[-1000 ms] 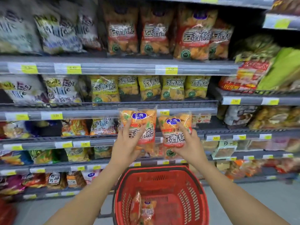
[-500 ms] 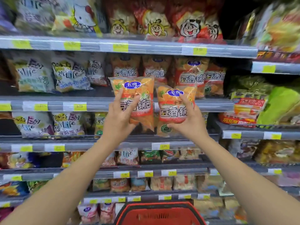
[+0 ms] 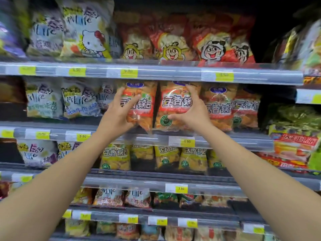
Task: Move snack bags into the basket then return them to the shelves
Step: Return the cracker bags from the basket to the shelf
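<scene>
Left snack bag [image 3: 145, 108]: orange, standing upright, being held at the front edge of the shelf [image 3: 231, 142], about midway along it.
Right snack bag [image 3: 173, 103]: same print, hanging upright, touching the left one along its side.
Left grip [image 3: 118, 113]: grasping the left bag, with fingers curling round its left side and the thumb lying across the front.
Right grip [image 3: 195, 110]: grasping the right bag, with fingers reaching over its upper right corner and the thumb pressing the lower front.
Seating: both bag bottoms are sitting level with the shelf's front rail; whether they are bearing on the shelf cannot be told.
Neighbours: matching orange bags [image 3: 219, 106] are standing just beside the right bag, toward the shelf's right end; pale bags [image 3: 79, 100] are filling the left end.
Basket: not showing.
Step in hand: judging by the pose, the return to the shelves is proceeding.
Next move: this is calling for pushing both bags back past the front edge, settling them upright, then loosening both grips without tipping the neighbours.
</scene>
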Demonstrator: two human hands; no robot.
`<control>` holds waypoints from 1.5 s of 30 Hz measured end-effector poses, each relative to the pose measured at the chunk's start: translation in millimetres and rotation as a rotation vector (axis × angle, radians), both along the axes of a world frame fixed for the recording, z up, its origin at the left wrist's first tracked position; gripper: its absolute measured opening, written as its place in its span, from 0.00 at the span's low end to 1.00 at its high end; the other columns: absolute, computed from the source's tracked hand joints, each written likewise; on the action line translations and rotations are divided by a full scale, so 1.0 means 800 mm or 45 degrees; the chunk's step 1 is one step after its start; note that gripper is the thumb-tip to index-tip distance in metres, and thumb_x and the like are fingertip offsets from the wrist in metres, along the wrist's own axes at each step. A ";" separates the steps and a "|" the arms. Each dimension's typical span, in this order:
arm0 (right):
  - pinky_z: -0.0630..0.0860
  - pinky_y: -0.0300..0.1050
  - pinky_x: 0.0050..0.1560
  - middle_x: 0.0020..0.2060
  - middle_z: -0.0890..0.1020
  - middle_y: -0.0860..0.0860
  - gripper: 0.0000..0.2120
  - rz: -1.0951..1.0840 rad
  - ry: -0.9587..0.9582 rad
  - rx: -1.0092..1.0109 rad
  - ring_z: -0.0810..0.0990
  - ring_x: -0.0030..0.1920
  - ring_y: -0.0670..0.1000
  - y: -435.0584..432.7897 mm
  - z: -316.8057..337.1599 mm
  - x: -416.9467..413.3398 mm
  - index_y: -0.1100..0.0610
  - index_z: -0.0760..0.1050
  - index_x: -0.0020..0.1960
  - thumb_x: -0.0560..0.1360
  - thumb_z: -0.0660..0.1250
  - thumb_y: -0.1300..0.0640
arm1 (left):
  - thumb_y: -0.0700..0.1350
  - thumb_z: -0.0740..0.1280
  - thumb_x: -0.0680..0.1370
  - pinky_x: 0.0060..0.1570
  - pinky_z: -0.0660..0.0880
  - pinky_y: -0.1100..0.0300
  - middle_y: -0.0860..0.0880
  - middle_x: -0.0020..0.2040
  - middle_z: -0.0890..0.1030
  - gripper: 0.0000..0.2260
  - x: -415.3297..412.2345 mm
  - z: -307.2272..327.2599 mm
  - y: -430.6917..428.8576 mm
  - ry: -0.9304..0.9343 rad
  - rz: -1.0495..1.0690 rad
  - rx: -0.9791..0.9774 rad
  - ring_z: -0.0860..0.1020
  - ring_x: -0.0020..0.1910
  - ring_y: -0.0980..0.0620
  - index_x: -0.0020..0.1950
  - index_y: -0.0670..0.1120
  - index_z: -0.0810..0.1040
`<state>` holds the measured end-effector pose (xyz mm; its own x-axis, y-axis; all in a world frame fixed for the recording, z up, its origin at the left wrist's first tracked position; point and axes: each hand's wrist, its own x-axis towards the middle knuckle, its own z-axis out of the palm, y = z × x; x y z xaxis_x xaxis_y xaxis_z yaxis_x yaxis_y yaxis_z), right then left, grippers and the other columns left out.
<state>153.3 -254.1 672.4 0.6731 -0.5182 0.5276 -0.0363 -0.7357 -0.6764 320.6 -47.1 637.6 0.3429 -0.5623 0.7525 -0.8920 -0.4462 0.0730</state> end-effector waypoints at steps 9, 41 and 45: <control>0.74 0.45 0.56 0.73 0.58 0.65 0.57 -0.094 0.220 -0.083 0.76 0.59 0.62 -0.037 -0.027 0.059 0.38 0.38 0.76 0.66 0.79 0.47 | 0.37 0.74 0.70 0.57 0.76 0.44 0.46 0.78 0.46 0.47 0.037 -0.019 -0.055 0.226 0.126 0.046 0.64 0.69 0.33 0.76 0.66 0.52; 0.75 0.59 0.51 0.59 0.75 0.65 0.31 -0.303 0.848 -0.620 0.75 0.56 0.66 0.117 -0.394 -0.133 0.60 0.73 0.65 0.64 0.75 0.52 | 0.48 0.74 0.68 0.64 0.66 0.36 0.33 0.70 0.69 0.30 -0.217 -0.351 0.001 0.366 0.088 0.543 0.67 0.69 0.31 0.69 0.43 0.73; 0.76 0.58 0.50 0.57 0.76 0.65 0.31 -0.252 1.178 -0.431 0.77 0.53 0.66 0.136 -0.501 -0.183 0.59 0.76 0.62 0.60 0.76 0.51 | 0.49 0.77 0.64 0.61 0.69 0.37 0.33 0.68 0.72 0.33 -0.259 -0.463 0.017 0.565 0.038 0.802 0.71 0.66 0.32 0.67 0.42 0.75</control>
